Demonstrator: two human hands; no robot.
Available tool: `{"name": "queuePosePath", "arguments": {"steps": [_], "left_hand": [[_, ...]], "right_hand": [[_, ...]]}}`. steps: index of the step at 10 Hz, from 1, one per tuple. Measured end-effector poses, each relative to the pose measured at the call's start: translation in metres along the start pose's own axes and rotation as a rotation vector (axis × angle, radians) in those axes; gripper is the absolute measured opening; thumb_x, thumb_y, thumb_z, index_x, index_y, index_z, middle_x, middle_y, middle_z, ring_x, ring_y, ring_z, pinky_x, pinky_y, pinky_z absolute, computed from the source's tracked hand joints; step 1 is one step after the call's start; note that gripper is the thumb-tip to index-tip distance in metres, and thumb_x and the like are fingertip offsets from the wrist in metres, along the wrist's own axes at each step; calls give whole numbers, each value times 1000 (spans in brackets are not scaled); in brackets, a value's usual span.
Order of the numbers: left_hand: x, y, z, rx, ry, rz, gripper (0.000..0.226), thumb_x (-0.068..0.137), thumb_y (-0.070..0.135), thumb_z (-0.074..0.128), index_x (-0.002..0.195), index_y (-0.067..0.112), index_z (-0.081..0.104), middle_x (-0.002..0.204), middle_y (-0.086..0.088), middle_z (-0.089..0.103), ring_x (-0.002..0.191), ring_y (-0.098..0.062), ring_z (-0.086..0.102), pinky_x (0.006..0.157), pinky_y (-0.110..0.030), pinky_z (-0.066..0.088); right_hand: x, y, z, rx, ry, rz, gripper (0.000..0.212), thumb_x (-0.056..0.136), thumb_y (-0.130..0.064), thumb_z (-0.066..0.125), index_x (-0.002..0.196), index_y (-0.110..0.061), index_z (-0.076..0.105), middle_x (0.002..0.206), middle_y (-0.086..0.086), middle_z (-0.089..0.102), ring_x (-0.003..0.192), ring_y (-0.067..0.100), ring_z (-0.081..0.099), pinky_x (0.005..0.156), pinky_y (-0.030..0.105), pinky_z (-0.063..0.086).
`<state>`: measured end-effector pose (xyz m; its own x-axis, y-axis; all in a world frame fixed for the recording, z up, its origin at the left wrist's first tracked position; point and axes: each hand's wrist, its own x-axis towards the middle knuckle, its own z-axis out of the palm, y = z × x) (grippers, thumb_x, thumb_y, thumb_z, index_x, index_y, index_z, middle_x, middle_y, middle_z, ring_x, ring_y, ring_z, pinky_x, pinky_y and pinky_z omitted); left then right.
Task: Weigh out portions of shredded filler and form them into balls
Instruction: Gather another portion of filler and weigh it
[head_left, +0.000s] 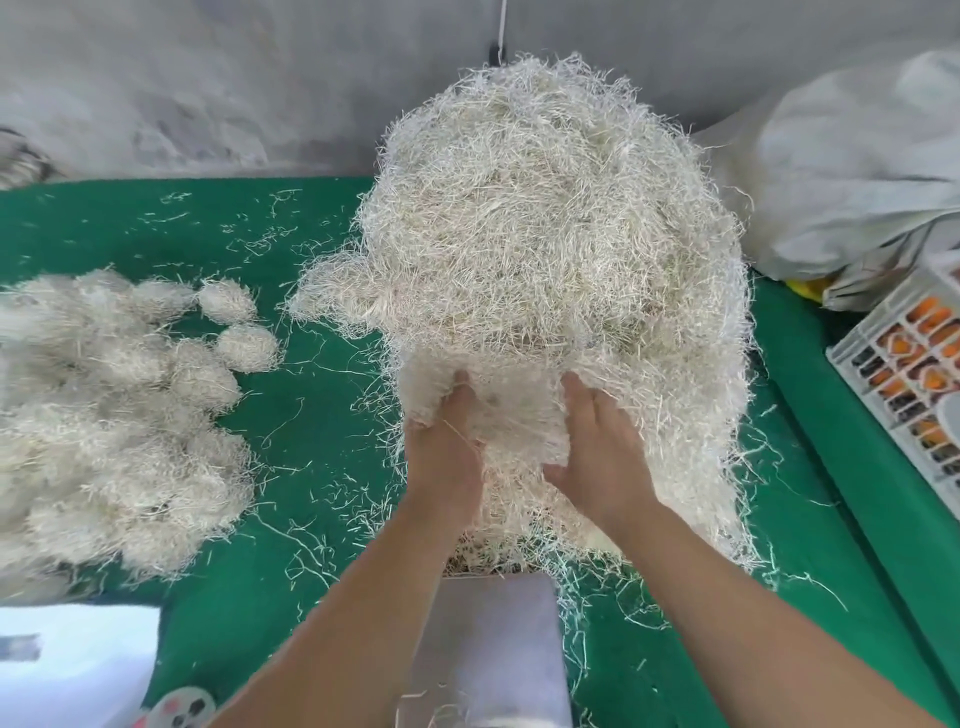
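From the head view, a clump is being gripped at the near edge of the big shredded filler heap (550, 249) by the left hand (447, 441) and right hand (597, 447), fingers dug in. Many finished balls (119, 415) are piled left; the scale pan (493, 644) sits bare, nearer. Plenty of filler is judged left.

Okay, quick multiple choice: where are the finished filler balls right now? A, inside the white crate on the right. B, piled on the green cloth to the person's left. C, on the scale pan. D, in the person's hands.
B: the balls lie heaped on the green cloth at the left, while both the left hand and the right hand dig into the big filler pile, and the scale pan holds no balls.
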<state>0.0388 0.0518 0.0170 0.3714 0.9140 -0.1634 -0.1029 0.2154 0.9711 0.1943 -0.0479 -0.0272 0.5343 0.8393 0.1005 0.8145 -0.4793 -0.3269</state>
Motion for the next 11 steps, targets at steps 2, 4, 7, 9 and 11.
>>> {"name": "queuePosePath", "arguments": {"steps": [2, 4, 7, 9, 11], "left_hand": [[47, 25, -44, -122, 251, -100, 48, 105, 14, 55, 147, -7, 46, 97, 2, 56, 85, -11, 60, 79, -35, 53], [36, 30, -40, 574, -164, -16, 67, 92, 50, 68, 145, 15, 46, 106, -6, 69, 85, -16, 74, 65, -32, 63], [48, 29, -63, 1304, -467, 88, 60, 91, 17, 77, 145, 10, 52, 130, -10, 69, 120, -27, 67, 96, -22, 39], [48, 34, -74, 1217, -246, 77, 51, 89, 24, 80, 137, 21, 63, 116, -6, 73, 113, -25, 67, 100, -36, 52], [26, 48, -54, 857, -288, 105, 15, 97, 30, 67, 84, 34, 61, 73, 6, 68, 81, -13, 69, 70, -25, 57]], "right_hand": [[9, 24, -12, -183, -103, 88, 126, 69, -43, 92, 160, -34, 6, 152, 8, 29, 128, 32, 51, 102, 50, 53], [22, 33, -24, -99, -116, 211, 96, 76, 3, 67, 154, -30, 21, 142, 7, 27, 114, 33, 54, 79, 44, 57], [49, 57, -43, -122, -152, 394, 79, 82, 11, 57, 144, -29, 29, 147, 8, 18, 95, 37, 60, 75, 51, 59], [44, 45, -55, -89, -451, 242, 119, 86, -9, 78, 164, -34, -7, 168, 13, -5, 146, 54, 31, 116, 64, 38], [33, -2, -105, 238, -696, -109, 121, 69, -75, 80, 155, -62, -5, 170, -20, 7, 154, 15, 10, 123, 53, 19]]}}
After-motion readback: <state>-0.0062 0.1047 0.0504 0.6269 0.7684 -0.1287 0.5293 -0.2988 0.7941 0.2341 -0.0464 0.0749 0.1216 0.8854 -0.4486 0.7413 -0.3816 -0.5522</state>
